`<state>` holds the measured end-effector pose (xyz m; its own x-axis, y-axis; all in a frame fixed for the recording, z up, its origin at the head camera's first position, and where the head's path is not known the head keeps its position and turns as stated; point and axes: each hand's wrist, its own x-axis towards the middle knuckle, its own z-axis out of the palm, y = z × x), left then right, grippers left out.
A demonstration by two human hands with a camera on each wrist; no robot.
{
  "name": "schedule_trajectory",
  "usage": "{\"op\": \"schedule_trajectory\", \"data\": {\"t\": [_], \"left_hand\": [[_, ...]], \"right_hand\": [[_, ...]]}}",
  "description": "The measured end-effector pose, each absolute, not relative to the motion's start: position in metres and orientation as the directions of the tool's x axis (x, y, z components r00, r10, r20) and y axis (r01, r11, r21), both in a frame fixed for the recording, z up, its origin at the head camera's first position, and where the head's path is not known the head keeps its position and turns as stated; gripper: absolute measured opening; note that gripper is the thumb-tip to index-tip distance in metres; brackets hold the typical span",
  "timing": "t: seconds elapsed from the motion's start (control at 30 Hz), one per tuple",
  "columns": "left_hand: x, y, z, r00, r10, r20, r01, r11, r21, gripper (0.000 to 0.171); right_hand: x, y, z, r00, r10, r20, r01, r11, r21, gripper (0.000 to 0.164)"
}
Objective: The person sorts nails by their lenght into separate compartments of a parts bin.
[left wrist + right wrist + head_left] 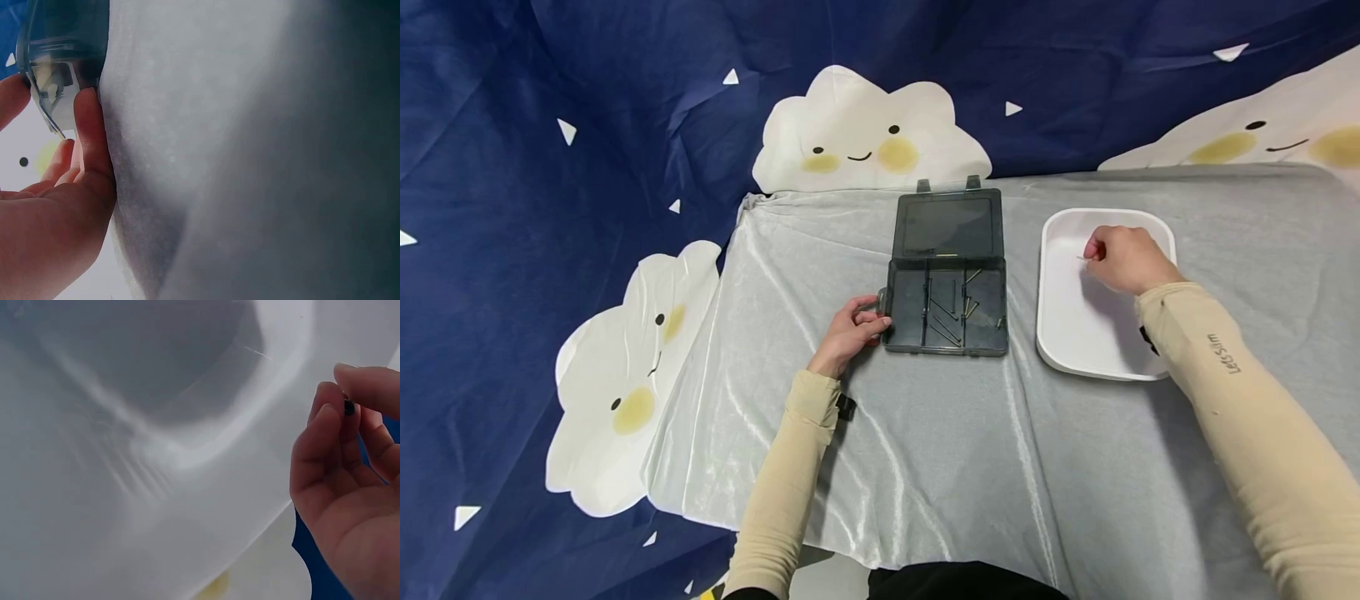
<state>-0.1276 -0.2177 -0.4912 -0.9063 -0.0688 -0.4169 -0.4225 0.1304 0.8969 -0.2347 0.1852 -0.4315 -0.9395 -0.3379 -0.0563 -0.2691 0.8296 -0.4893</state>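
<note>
An open, dark translucent plastic organizer box [910, 304] lies on the cloth, its lid [951, 223] folded back. Several long thin screws [945, 308], dark and brass-coloured, are scattered in its middle and right compartments. My left hand [848, 335] holds the box at its left edge, thumb on the rim and fingers by the side latch. Over the white tray [1052, 333], my right hand [1126, 257] pinches a small thin screw between thumb and fingertips. Only the dark end of that screw [349, 407] shows clearly in the right wrist view; the fingers hide most of it.
A grey velvety cloth [940, 467] covers the table, with folds running across it. Behind and to the left hangs a navy fabric [647, 83] printed with white clouds. The tray stands to the right of the box, with a strip of cloth between them.
</note>
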Motion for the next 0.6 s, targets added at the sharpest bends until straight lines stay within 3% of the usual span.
{"op": "schedule_trajectory", "data": {"t": [0.6], "left_hand": [[-0.127,-0.217,-0.487,-0.905,-0.062,-0.421,-0.425,0.138,0.895,0.056]], "right_hand": [[-0.227,0.179,-0.413,-0.944,-0.301,0.135,-0.326,0.785,-0.526,0.009]]}}
